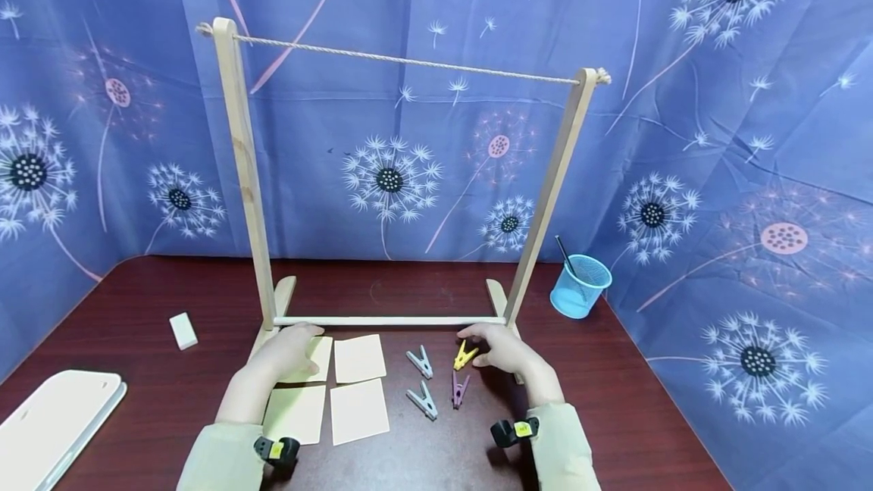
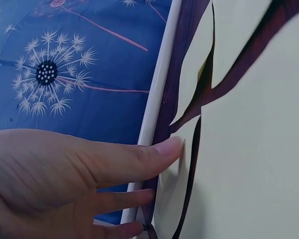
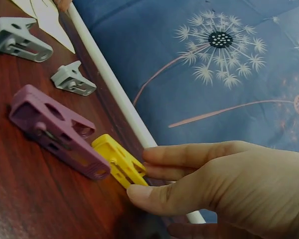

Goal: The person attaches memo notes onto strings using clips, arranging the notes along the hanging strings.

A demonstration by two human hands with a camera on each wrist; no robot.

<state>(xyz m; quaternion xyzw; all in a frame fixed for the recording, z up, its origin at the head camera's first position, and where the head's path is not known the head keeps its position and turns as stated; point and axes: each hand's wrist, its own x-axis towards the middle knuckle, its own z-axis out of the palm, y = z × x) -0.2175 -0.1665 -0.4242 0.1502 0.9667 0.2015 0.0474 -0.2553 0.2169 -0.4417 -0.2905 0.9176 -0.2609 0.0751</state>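
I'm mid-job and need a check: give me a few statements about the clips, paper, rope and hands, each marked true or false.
1. Three clips are grey. False: there are two grey clips, one yellow clip and one purple clip.
2. The purple clip is nearest the right hand. False: the yellow clip is.
3. Four paper squares lie on the table. True.
4. The rope runs low, near the table. False: it spans between the tops of the wooden posts.
5. The left hand is at a paper square. True.
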